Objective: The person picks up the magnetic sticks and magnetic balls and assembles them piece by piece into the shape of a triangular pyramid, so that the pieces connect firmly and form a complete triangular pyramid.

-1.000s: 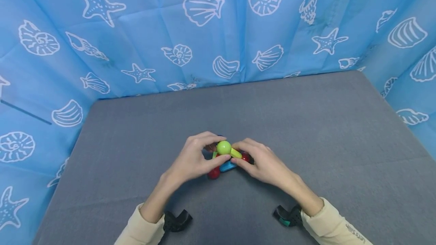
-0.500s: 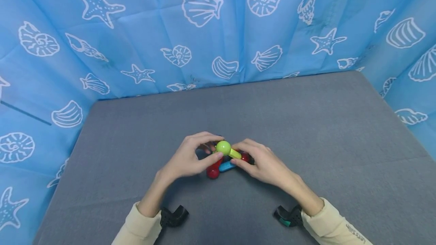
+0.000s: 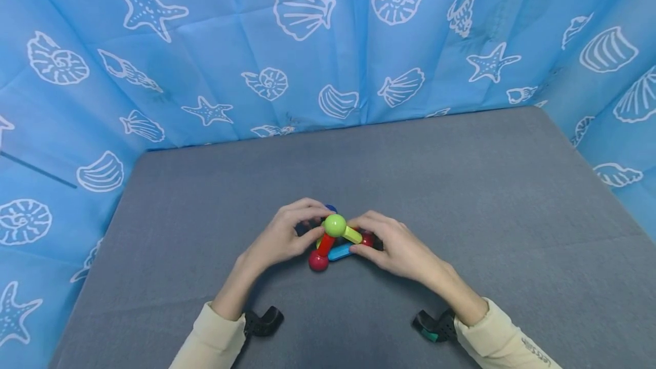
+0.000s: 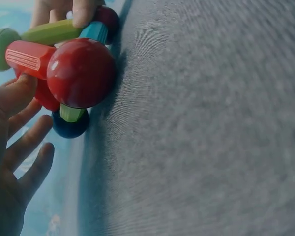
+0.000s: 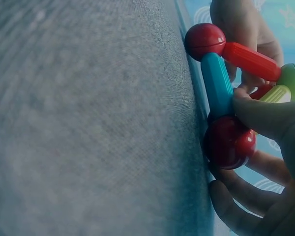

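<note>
A toy frame of coloured rods and balls stands between the hands on the grey table, shaped like a small pyramid. Its lime-green ball [image 3: 335, 225] sits on top, joined to a red rod [image 3: 326, 245] and a yellow-green rod [image 3: 352, 235]. Low at the front, a blue rod [image 3: 340, 252] links one red ball [image 3: 319, 261] to another red ball [image 5: 229, 142]. A dark blue ball [image 4: 71, 124] is at the back. My left hand [image 3: 279, 238] pinches the frame's left side below the green ball, other fingers spread. With thumb on the blue rod, my right hand [image 3: 394, 244] grips the right corner.
The grey cloth-covered table [image 3: 461, 175] spreads around the frame. Blue curtain [image 3: 215, 44] with white shells and starfish borders it at the back and sides. Black wrist mounts [image 3: 263, 320] sit below both cuffs.
My left thumb and fingers have slid left off the front of the green ball, uncovering the red rod and the front red ball. My right hand stays at its corner almost unmoved.
</note>
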The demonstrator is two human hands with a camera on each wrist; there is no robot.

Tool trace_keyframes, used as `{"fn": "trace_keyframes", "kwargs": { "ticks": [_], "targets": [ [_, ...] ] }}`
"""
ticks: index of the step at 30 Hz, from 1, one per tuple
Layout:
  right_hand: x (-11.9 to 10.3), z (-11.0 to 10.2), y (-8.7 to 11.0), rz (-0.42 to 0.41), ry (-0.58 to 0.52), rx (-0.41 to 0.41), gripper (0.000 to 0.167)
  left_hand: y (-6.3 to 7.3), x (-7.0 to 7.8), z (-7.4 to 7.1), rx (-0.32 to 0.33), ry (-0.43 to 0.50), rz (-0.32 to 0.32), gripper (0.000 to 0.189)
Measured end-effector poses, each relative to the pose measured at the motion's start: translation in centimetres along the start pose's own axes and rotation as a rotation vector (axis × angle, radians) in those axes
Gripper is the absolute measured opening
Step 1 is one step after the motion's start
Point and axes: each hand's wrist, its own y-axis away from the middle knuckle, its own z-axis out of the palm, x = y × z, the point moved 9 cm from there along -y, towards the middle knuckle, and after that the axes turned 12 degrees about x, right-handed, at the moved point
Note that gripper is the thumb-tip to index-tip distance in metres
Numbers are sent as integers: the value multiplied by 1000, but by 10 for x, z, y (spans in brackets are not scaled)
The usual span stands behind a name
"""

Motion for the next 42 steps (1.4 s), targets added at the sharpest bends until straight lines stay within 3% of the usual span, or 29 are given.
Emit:
{"fn": "trace_keyframes", "kwargs": {
  "ticks": [4,14,21,23,26,30,42],
  "targets": [
    [1,0,0,0,-4,-4,35,-1,0,4,-21,-37,-11,30],
    [-1,-1,0,-15,1,6,32,-3,3,3,10,-128,7,28],
    [3,2,3,33,-20,-60,44,9,-8,-5,-4,-125,-112,43],
    [4,2,4,42,-36,-72,48,16,-11,-8,-25,-129,-158,46],
    [4,1,5,35,-57,-61,48,27,-13,-7,-112,-138,-210,55],
    [5,1,4,38,-68,-33,46,34,-13,2,-217,-188,-219,69],
    [7,1,-1,65,-37,-7,52,32,-16,5,-188,-201,-232,64]
  ]
}}
